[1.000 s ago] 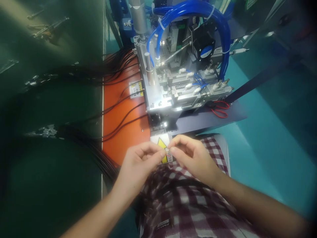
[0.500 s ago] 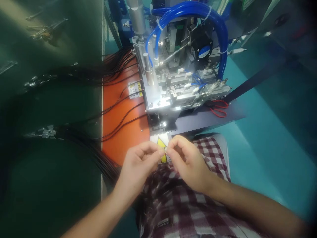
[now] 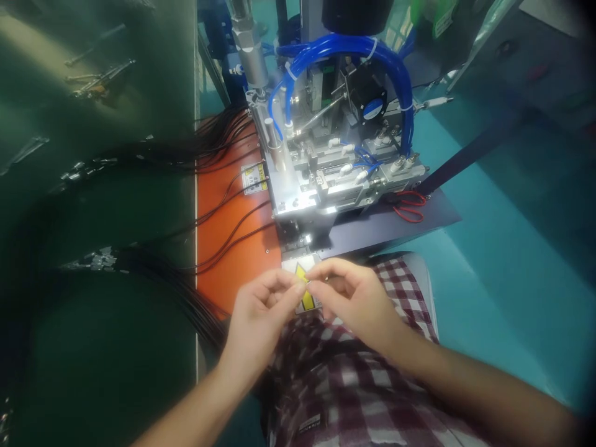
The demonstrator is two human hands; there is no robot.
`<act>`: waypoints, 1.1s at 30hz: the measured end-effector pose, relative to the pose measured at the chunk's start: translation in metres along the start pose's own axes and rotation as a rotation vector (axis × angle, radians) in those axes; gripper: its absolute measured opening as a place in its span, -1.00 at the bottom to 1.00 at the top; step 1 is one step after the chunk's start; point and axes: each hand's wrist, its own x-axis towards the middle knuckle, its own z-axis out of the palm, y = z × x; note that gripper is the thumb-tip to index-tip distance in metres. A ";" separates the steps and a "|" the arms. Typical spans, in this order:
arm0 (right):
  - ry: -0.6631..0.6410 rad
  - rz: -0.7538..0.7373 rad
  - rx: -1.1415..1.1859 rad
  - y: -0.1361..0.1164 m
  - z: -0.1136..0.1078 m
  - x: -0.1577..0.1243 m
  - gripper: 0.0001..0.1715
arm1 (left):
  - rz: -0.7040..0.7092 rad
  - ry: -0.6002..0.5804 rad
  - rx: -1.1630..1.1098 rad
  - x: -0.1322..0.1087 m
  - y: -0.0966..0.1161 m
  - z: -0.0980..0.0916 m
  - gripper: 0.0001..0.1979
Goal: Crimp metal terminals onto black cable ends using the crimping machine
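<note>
Piece (image 3: 307,283), single and tiny, is pinched tight by the left hand (image 3: 257,305); whether it is gripped by the nearly closed right hand (image 3: 358,295) cannot be told. One yellow-arrow label (image 3: 308,303) is seen beneath, two cable bundles (image 3: 181,305) leftward.

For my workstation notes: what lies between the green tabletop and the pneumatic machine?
An orange plate lies between the green tabletop and pneumatic machine, crossed by black cables and bearing a warning label; the head view shows this.
</note>
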 end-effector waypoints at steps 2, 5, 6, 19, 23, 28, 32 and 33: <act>0.034 -0.089 -0.025 0.001 0.003 0.001 -0.93 | 0.025 0.003 0.039 0.000 -0.001 -0.001 -0.75; 0.079 -0.264 -0.185 -0.001 0.004 0.003 -0.85 | 0.113 0.022 0.135 -0.001 -0.001 0.001 -0.78; 0.087 -0.284 -0.208 -0.002 0.004 0.005 -0.83 | 0.167 0.042 0.182 0.000 -0.001 0.002 -0.80; 0.025 -0.142 -0.002 -0.008 -0.004 0.020 -0.82 | 0.116 0.001 0.214 0.013 0.020 0.004 -0.81; -0.041 -0.135 -0.006 -0.009 -0.005 0.024 -0.85 | 0.091 0.013 0.155 0.014 0.018 0.005 -0.79; 0.092 -0.571 -0.390 -0.007 -0.007 0.030 -0.81 | 0.283 0.152 0.397 0.015 0.018 0.011 -0.86; 0.065 -0.465 -0.204 -0.007 -0.007 0.038 -0.83 | 0.485 0.242 0.558 0.020 0.018 0.012 -0.91; 0.034 -0.360 -0.094 -0.007 -0.007 0.040 -0.84 | 0.458 0.219 0.537 0.021 0.019 0.011 -0.90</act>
